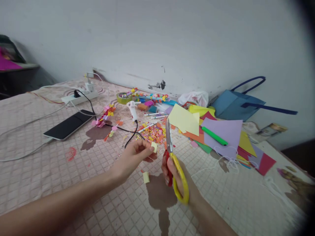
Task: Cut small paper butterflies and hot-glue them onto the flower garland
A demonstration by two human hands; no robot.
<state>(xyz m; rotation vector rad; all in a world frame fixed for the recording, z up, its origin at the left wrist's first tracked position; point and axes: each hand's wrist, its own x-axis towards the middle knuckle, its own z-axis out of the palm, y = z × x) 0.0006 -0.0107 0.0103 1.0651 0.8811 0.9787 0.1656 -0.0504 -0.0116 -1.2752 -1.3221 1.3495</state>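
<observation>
My left hand (134, 156) pinches a small pale yellow paper piece (154, 147) between thumb and fingers. My right hand (176, 178) grips scissors (175, 160) with yellow and red handles, blades closed and pointing up and away. The blades stand just right of the pinched piece. Another small pale yellow scrap (146, 177) lies on the patterned table cover (103, 183) below my left hand. A heap of tiny coloured paper cuttings (154, 133) lies just beyond my hands.
Coloured paper sheets (216, 131) with a green marker (214, 136) lie to the right, a blue bag (236, 105) behind them. A white glue gun (133, 109) with black cord, a phone (70, 124), a power strip (80, 97), a tape roll (123, 97) and white string (228, 162) lie around.
</observation>
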